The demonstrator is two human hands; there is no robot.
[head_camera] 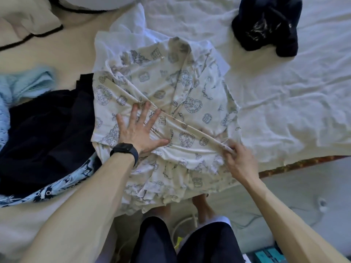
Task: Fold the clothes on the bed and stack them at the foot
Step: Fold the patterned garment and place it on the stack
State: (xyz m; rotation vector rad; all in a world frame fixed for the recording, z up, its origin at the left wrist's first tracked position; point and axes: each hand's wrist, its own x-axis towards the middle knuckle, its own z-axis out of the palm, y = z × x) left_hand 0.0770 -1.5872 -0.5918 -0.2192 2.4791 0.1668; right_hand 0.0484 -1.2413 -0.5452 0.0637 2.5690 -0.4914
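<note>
— Rumpled white bed sheet [275, 92] fills the head view. Where's the piece being folded?
— The printed shirt [171, 88] lies mid-bed, its near part drooping over the bed's near edge. The left hand [136, 130] presses it flat, fingers spread. The right hand [237, 158] pinches a folded edge at near right.
— What might go wrong?
— I'd judge a hard pull from the right hand, with the left's pressure eased, could drag the shirt off the edge or skew the fold.
— Counts?
— One printed shirt and two hands. Two dark pieces: a dark pile [47, 130] at left, a navy bundle [266, 25] far right. One pale blue knit [24, 84], one blue patterned cloth [62, 186].
</note>
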